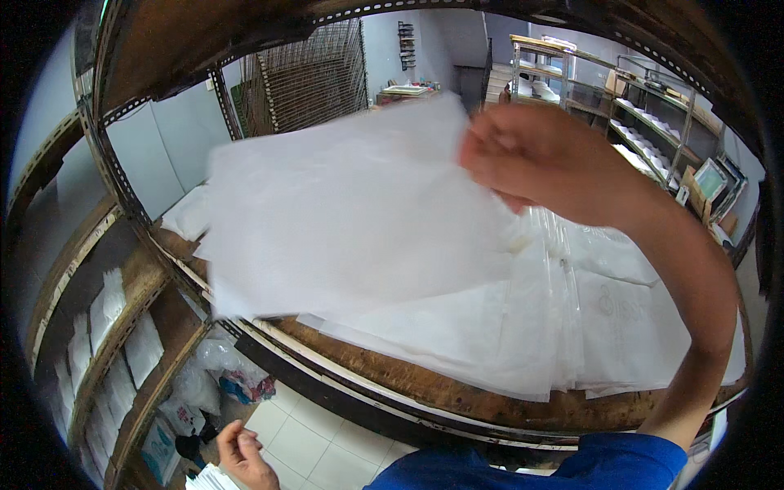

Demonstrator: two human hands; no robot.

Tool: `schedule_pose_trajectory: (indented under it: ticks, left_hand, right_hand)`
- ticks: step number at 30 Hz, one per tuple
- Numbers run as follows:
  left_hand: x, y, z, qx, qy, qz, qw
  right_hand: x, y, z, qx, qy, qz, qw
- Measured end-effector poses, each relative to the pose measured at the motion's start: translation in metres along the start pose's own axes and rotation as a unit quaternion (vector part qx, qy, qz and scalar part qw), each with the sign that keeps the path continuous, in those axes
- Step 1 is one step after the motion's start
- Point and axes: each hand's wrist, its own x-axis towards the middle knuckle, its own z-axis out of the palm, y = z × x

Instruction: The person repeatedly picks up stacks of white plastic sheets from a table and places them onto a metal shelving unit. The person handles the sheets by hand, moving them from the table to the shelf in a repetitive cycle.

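Left hand [241, 454]: held low over the tiled floor, fingers curled on a small stack of white sheets [211, 479].
Wooden table [457, 392]: covered by a pile of clear plastic bags [588, 318].
Right hand [535, 159]: raised, fingers pinched on a white sheet [343, 220] lifted above the pile.

This looks like a small workshop or packing room for plastic bags. A worn wooden workbench [457, 392] carries a spread stack of thin clear bags [572, 318]. Slotted metal shelving [122, 204] frames the bench, and wooden shelves [106, 343] to the left hold upright bundles of white packets [143, 347]. A wire drying rack [306, 77] stands against the back wall, and metal racks [653, 122] on the right hold more stacked white goods. The floor [310, 445] is pale tile.
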Motion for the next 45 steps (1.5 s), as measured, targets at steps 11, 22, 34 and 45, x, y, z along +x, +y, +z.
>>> schedule_pose_trajectory:
  ticks: [11,22,34,45]
  left_hand:
    - [-0.061,-0.055,0.031,-0.019,-0.084,-0.145,0.986]
    - [-0.077,-0.058,0.023,0.034,-0.099,-0.119,0.987]
    - [-0.1,-0.051,0.009,0.047,-0.091,-0.115,0.988]
    - [-0.114,-0.045,-0.034,0.072,-0.035,-0.12,0.989]
  right_hand:
    - [-0.058,0.035,0.028,-0.07,-0.142,0.131,0.979]
    - [-0.07,0.049,0.026,-0.133,-0.136,0.172,0.966]
    - [-0.079,0.06,0.019,-0.138,-0.186,0.114,0.966]
    - [-0.06,-0.001,0.017,-0.324,-0.133,0.031,0.936]
